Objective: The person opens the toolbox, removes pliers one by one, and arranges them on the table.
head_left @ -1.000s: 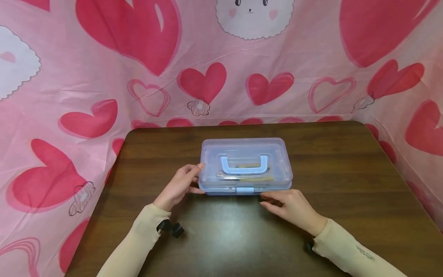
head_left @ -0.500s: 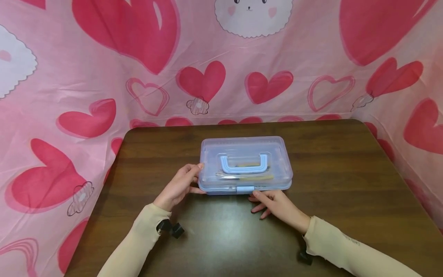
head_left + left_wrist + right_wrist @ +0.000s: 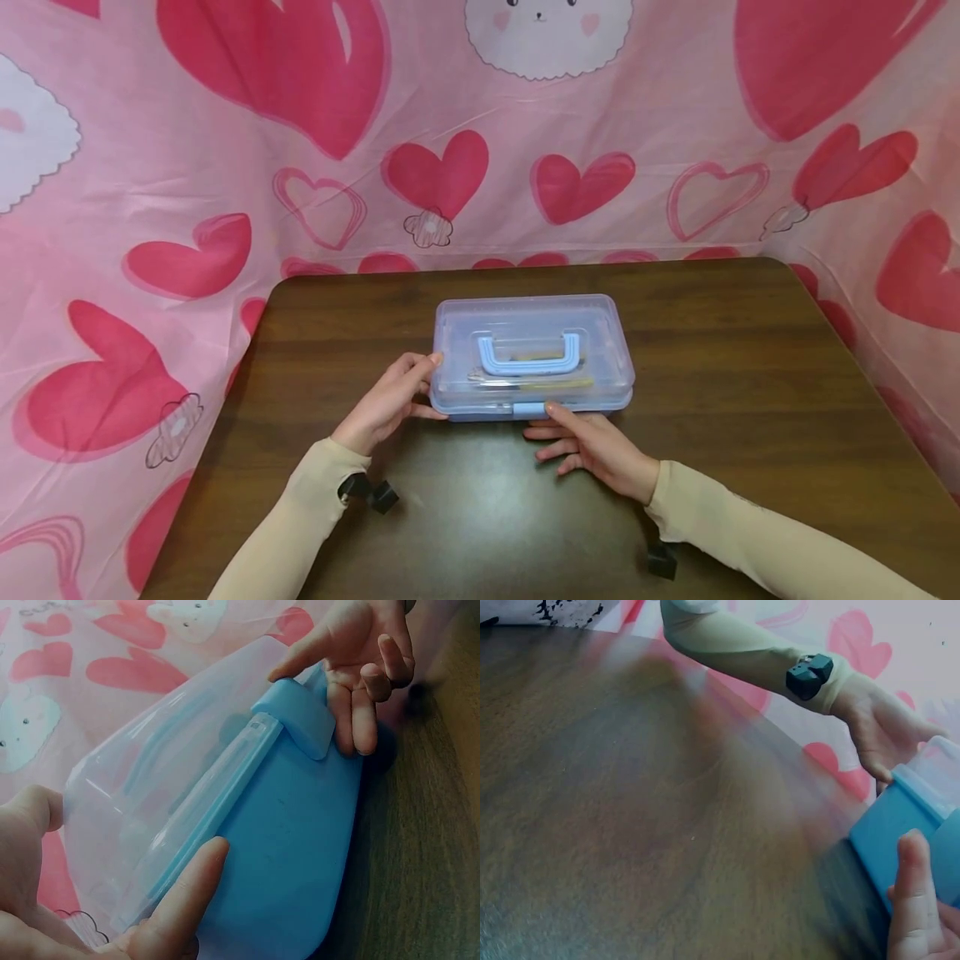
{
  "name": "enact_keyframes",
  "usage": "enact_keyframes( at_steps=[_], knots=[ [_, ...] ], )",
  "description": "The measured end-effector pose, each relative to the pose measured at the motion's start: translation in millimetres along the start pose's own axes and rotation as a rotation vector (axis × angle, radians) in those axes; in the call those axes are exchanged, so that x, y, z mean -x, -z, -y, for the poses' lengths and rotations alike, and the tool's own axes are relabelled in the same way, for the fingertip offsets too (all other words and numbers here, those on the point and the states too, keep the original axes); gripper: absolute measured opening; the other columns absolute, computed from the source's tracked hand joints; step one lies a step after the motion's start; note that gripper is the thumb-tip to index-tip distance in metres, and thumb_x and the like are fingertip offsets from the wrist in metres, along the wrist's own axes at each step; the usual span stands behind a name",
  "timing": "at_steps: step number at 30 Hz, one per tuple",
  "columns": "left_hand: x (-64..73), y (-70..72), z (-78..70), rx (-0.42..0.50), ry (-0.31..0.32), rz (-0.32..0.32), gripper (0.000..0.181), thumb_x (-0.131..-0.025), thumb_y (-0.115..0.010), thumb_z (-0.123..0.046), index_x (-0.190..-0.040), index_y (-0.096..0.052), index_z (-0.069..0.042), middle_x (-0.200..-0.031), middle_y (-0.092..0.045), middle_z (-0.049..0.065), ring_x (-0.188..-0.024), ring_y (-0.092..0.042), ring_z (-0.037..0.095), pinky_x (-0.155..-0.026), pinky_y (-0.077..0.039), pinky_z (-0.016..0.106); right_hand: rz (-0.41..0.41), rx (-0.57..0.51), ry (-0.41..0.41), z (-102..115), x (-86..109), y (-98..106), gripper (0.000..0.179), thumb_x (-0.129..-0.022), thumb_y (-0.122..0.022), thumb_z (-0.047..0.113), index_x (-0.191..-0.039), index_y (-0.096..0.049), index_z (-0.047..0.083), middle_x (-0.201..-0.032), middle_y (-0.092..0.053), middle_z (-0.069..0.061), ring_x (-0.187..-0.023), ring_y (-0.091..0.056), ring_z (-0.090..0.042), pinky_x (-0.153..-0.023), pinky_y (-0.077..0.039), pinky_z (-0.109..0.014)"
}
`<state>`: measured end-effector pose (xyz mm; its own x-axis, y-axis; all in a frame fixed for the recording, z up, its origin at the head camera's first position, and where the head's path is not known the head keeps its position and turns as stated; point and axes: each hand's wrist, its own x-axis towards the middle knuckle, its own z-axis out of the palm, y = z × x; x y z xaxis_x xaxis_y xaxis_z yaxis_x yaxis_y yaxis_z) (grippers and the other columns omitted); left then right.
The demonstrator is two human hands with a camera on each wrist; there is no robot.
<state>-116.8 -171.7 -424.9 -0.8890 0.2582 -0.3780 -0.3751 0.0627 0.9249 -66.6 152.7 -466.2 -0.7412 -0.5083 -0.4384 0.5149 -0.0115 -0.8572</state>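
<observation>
A translucent box (image 3: 461,329) with a blue base lies on the table, its lid down. On the lid is a light-blue handle (image 3: 529,367), and long yellowish items (image 3: 558,385) show through the plastic. My left hand (image 3: 386,406) grips the box's left end, thumb at the lid edge and fingers along the side and front. At the front middle, my right hand (image 3: 600,450) rests its thumb tip on the upper edge of the blue latch (image 3: 296,716), as the left wrist view shows. The other right fingers spread loosely below the latch.
The box stands on a dark wooden table (image 3: 750,350) with rounded far corners. A pink cloth (image 3: 502,108) printed with hearts hangs behind and along the sides. Small black devices (image 3: 384,497) are strapped at both wrists.
My right hand has slid left along the box front to the latch, its thumb coming onto the latch and its fingers spreading. The left hand and box have stayed in place.
</observation>
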Motion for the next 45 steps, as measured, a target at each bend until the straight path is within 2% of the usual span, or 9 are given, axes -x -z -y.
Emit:
enact_keyframes(
  at_steps=[14, 20, 27, 31, 36, 38, 41, 43, 45],
  knots=[
    [0.0, 0.9, -3.7, -0.003, -0.007, 0.017, 0.049, -0.107, -0.057, -0.038, -0.129, -0.04, 0.002, -0.118, -0.052, 0.021, -0.093, -0.062, 0.027, -0.075, -0.064, 0.043, -0.065, 0.02, -0.069, 10.9, 1.6, -7.8, 0.072, -0.105, -0.052, 0.056, -0.12, -0.065, -0.013, -0.097, -0.074, -0.007, -0.076, -0.066, -0.01, -0.064, -0.054, -0.024],
    [0.4, 0.9, -0.8, -0.01, 0.002, -0.002, 0.047, -0.107, -0.057, -0.038, -0.127, -0.041, 0.001, -0.118, -0.052, 0.02, -0.092, -0.063, 0.026, -0.073, -0.064, 0.043, -0.004, 0.008, -0.107, 13.4, 4.7, -5.9, 0.071, -0.105, -0.053, 0.053, -0.132, -0.059, -0.013, -0.106, -0.072, -0.007, -0.081, -0.067, -0.012, -0.061, -0.052, -0.023],
    [0.5, 0.1, -1.1, -0.004, -0.008, 0.012, 0.048, -0.107, -0.058, -0.037, -0.128, -0.04, 0.002, -0.117, -0.052, 0.02, -0.093, -0.063, 0.026, -0.074, -0.064, 0.043, 0.086, -0.023, -0.068, 9.9, 8.5, 2.1, 0.04, -0.107, -0.058, 0.036, -0.126, -0.061, 0.0, -0.123, -0.07, -0.011, -0.085, -0.069, -0.014, -0.06, -0.053, -0.022],
    [0.1, 1.2, -1.5, -0.004, -0.007, 0.014, 0.047, -0.107, -0.058, -0.037, -0.128, -0.04, 0.001, -0.118, -0.052, 0.02, -0.093, -0.063, 0.026, -0.074, -0.064, 0.042, 0.128, -0.04, -0.066, 10.7, 10.1, 4.8, 0.05, -0.108, -0.057, 0.03, -0.143, -0.05, -0.005, -0.132, -0.066, -0.012, -0.089, -0.069, -0.013, -0.061, -0.053, -0.019],
    [0.3, 1.6, -1.9, -0.005, -0.007, 0.017, 0.047, -0.107, -0.058, -0.038, -0.128, -0.039, 0.0, -0.118, -0.051, 0.019, -0.093, -0.062, 0.026, -0.074, -0.064, 0.042, 0.135, -0.021, -0.066, 9.0, 9.4, 6.7, 0.072, -0.107, -0.059, 0.022, -0.157, -0.022, -0.014, -0.113, -0.067, -0.007, -0.089, -0.069, -0.009, -0.063, -0.053, -0.017],
    [0.1, 1.8, -1.7, -0.004, -0.007, 0.017, 0.048, -0.107, -0.058, -0.038, -0.129, -0.039, 0.0, -0.118, -0.051, 0.019, -0.093, -0.061, 0.026, -0.075, -0.064, 0.042, 0.13, 0.008, -0.058, 7.2, 7.8, 7.0, 0.061, -0.105, -0.061, 0.019, -0.151, -0.036, -0.013, -0.105, -0.068, -0.004, -0.085, -0.069, -0.008, -0.063, -0.053, -0.017],
    [0.2, 2.4, -0.6, -0.001, -0.007, 0.015, 0.048, -0.107, -0.057, -0.039, -0.129, -0.039, 0.0, -0.119, -0.051, 0.019, -0.094, -0.061, 0.026, -0.075, -0.064, 0.042, 0.096, 0.088, -0.038, 4.0, 4.6, 7.2, 0.032, -0.102, -0.066, 0.019, -0.122, -0.062, -0.006, -0.087, -0.068, 0.0, -0.067, -0.062, -0.005, -0.055, -0.049, -0.017],
    [0.2, 2.4, -0.1, 0.002, -0.007, 0.015, 0.048, -0.107, -0.057, -0.039, -0.129, -0.04, 0.0, -0.12, -0.051, 0.02, -0.095, -0.061, 0.027, -0.075, -0.064, 0.042, 0.061, 0.138, -0.04, 2.9, 3.4, 7.6, 0.021, -0.101, -0.069, 0.021, -0.097, -0.065, 0.001, -0.073, -0.063, 0.002, -0.055, -0.053, -0.003, -0.049, -0.044, -0.018],
    [0.5, 2.3, 0.4, 0.005, -0.008, 0.012, 0.047, -0.107, -0.057, -0.039, -0.128, -0.041, 0.0, -0.12, -0.051, 0.02, -0.095, -0.062, 0.027, -0.075, -0.064, 0.042, 0.032, 0.167, -0.047, 2.7, 3.0, 8.0, 0.023, -0.101, -0.069, 0.022, -0.087, -0.063, 0.005, -0.066, -0.058, 0.004, -0.047, -0.045, -0.002, -0.046, -0.039, -0.018]
  ],
)
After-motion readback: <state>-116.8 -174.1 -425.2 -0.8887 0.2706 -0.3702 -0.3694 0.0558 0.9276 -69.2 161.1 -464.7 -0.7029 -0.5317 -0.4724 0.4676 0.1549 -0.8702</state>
